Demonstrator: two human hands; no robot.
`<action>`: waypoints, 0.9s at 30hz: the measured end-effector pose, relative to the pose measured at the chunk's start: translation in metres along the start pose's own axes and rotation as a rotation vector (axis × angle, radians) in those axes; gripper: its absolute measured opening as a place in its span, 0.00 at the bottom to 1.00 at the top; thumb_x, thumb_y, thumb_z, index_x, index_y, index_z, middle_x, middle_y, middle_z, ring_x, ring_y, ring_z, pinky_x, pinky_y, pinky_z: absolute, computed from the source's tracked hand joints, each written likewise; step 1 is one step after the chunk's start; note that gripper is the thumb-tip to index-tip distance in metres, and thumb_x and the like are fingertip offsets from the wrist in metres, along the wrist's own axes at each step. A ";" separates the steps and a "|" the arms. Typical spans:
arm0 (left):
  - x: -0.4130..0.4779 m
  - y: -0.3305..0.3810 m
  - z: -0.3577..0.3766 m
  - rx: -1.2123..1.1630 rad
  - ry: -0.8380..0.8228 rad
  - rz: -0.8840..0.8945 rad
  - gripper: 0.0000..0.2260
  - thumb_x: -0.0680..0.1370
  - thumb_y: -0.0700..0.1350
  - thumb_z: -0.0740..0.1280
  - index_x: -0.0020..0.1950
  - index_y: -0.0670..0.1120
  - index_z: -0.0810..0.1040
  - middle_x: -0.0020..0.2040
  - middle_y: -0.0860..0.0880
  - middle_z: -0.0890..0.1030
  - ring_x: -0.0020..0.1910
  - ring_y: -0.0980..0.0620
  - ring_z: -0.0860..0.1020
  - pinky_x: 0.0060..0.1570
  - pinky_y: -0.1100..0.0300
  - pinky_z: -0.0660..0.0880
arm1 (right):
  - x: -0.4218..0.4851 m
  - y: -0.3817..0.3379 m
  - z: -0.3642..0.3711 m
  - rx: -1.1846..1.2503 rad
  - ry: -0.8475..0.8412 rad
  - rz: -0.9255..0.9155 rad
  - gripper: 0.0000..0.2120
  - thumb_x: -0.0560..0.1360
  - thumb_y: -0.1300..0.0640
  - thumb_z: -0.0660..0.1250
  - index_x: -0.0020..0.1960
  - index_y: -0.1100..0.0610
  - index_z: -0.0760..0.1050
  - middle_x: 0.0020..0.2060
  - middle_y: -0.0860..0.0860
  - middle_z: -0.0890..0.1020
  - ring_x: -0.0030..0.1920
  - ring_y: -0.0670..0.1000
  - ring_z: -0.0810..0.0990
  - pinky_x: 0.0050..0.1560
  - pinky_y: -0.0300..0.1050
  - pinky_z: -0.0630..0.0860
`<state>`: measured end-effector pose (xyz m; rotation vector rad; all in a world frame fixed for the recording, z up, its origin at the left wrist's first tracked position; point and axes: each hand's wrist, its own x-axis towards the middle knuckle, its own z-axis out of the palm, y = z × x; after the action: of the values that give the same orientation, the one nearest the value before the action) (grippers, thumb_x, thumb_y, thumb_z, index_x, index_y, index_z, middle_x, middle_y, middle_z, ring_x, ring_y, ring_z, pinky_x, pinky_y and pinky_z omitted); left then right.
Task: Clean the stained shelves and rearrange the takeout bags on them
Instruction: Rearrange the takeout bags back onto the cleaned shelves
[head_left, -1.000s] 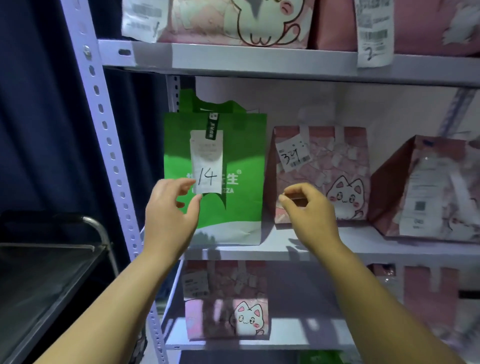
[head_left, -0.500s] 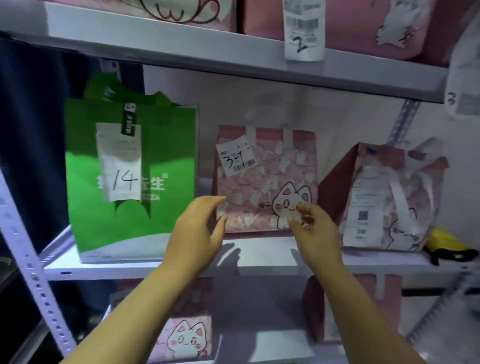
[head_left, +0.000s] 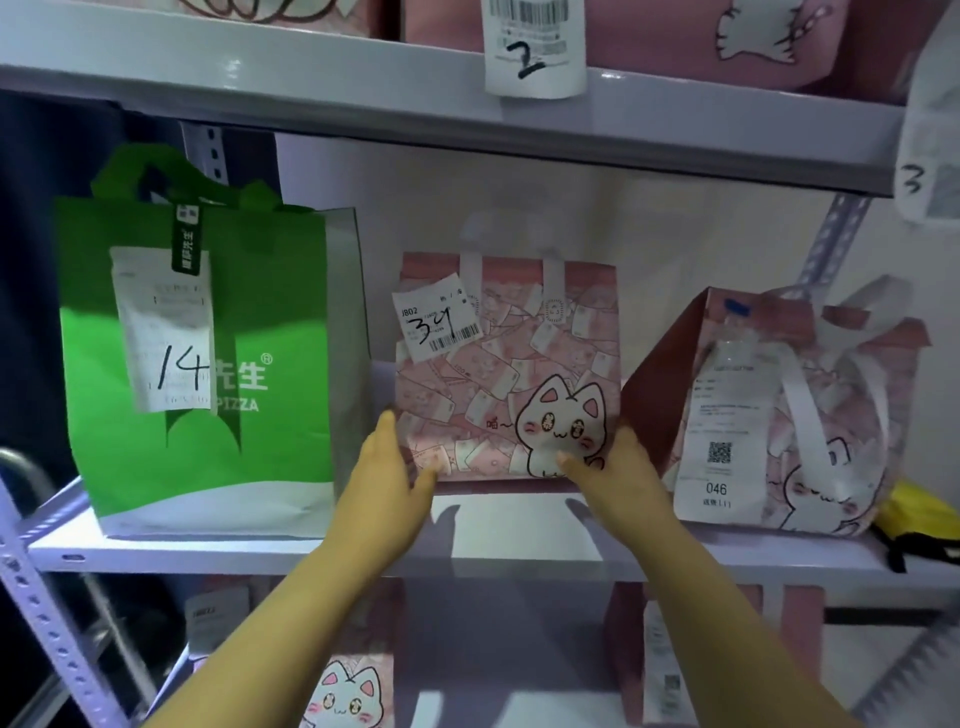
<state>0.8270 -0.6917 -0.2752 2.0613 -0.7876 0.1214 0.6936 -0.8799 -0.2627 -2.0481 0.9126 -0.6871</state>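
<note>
The pink cat bag (head_left: 509, 374), marked 34, is held at both bottom corners on the middle shelf (head_left: 467, 561).
The left hand (head_left: 395, 467) grips its lower left corner and the right hand (head_left: 618, 467) grips its lower right corner, thumbs on the front. The bag stands back from the near edge. A tall green bag (head_left: 208, 364) stands close on its left. A second pink bag (head_left: 779, 415) leans close on its right, with a yellow thing (head_left: 919, 512) past it.

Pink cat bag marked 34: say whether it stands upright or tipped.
Upright: pink cat bag rests base-down on the shelf, handles on top, left hand and right hand at its lower corners.
</note>
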 end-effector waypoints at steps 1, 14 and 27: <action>-0.001 -0.001 0.001 -0.001 0.003 -0.010 0.28 0.75 0.47 0.67 0.71 0.42 0.59 0.66 0.42 0.71 0.62 0.43 0.73 0.58 0.52 0.70 | 0.000 0.001 0.000 0.007 0.006 -0.002 0.31 0.71 0.51 0.71 0.67 0.61 0.62 0.64 0.58 0.70 0.62 0.59 0.71 0.59 0.59 0.73; -0.018 -0.008 -0.003 -0.073 0.087 0.113 0.20 0.73 0.42 0.68 0.64 0.50 0.69 0.57 0.50 0.77 0.51 0.55 0.75 0.52 0.62 0.69 | -0.037 0.017 -0.006 0.080 0.111 -0.146 0.20 0.71 0.55 0.70 0.61 0.52 0.71 0.55 0.49 0.79 0.56 0.53 0.77 0.58 0.56 0.75; -0.047 -0.001 -0.037 -0.051 -0.110 0.101 0.20 0.73 0.46 0.69 0.63 0.52 0.67 0.58 0.51 0.77 0.54 0.53 0.77 0.56 0.55 0.75 | -0.068 0.006 -0.021 0.126 0.105 -0.024 0.20 0.72 0.52 0.70 0.62 0.53 0.72 0.53 0.46 0.79 0.56 0.49 0.77 0.56 0.46 0.73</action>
<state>0.7977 -0.6396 -0.2709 1.9939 -0.9534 0.0438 0.6364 -0.8381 -0.2663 -1.9291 0.8821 -0.8508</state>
